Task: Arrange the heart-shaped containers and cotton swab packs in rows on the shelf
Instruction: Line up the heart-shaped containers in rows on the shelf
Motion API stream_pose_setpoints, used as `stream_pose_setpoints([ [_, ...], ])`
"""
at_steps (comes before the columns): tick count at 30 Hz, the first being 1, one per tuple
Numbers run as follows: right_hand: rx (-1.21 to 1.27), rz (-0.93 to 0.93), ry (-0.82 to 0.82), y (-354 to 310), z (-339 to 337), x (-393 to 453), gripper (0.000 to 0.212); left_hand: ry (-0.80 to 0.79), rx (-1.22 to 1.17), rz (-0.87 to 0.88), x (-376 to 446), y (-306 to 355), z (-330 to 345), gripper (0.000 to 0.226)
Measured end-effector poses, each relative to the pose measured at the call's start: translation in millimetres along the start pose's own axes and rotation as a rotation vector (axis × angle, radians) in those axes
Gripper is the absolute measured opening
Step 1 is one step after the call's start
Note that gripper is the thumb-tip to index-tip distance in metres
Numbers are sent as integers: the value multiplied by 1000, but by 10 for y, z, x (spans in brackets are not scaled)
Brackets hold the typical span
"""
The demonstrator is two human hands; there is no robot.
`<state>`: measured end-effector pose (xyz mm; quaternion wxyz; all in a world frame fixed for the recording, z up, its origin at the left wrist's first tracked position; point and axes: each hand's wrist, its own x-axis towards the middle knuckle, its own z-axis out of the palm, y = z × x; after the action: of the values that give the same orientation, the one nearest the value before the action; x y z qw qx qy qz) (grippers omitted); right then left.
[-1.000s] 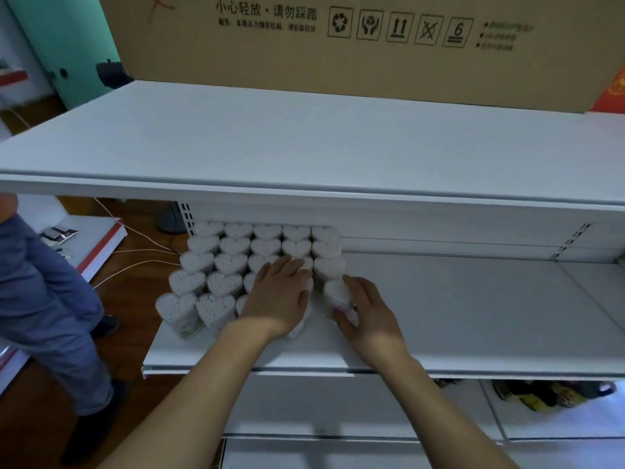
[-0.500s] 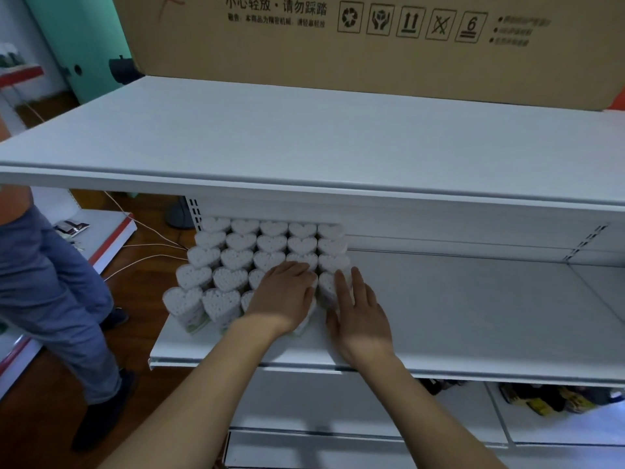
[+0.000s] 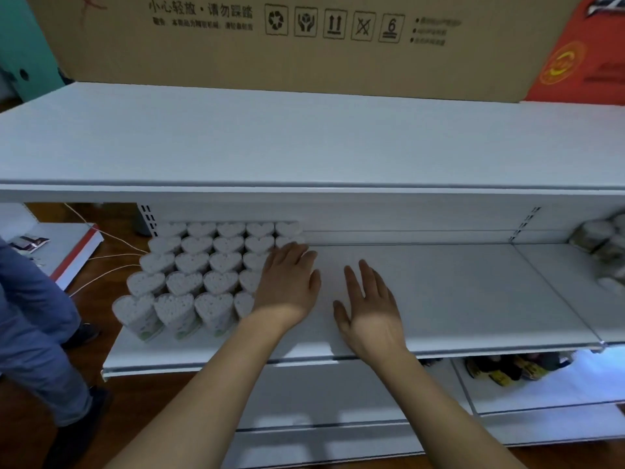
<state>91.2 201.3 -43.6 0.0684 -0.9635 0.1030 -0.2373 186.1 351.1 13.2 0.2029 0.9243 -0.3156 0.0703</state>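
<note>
Under my left hand sits the right edge of the hearts, white heart-shaped containers packed in straight rows on the left end of the shelf. I have that hand flat, fingers straight and together, resting on the last column, I judge to press it level and snug against its neighbours. My right hand lies just beside it, fingers spread, holding nothing, over bare shelf where the next column would go. Far to the right of that hand, past a shelf divider, is a blurred heap of packs; I take them for the swab packs but cannot be sure. Reaching them means clearing the upper shelf overhead, which carries a carton. Left of my left hand a person's leg stands close to the shelf end, near cables on the floor.
</note>
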Motion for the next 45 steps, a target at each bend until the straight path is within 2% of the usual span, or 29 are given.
stream_pose_setpoints([
  [5,-83,103,-12,845,-463,-194,63,25,-19,65,130,930,264,61],
  [11,-113,189,5,2197,-1093,-631,63,39,-34,177,242,2407,771,45],
  [20,-171,349,61,4097,-1748,-927,60,-21,-83,263,601,4196,1437,53],
  [25,-171,438,34,4923,-1750,-894,56,-72,-66,322,1051,4761,1850,49],
  [29,-239,513,-28,5563,-1753,-904,55,-117,-127,368,1430,5174,2246,59],
  [32,-315,589,-51,6012,-1818,-964,55,-205,-124,393,1675,5516,2497,49],
  [36,-300,764,-74,6517,-1946,-994,54,-244,-139,452,1839,5897,2785,60],
  [38,-302,801,-62,6731,-1962,-1004,55,-251,-144,466,1876,6061,2887,51],
  [41,-264,796,-16,7007,-1894,-929,47,-266,-159,445,1951,6299,3001,37],
  [45,-167,797,19,7275,-1819,-778,44,-320,-172,353,1953,6586,3120,35],
])
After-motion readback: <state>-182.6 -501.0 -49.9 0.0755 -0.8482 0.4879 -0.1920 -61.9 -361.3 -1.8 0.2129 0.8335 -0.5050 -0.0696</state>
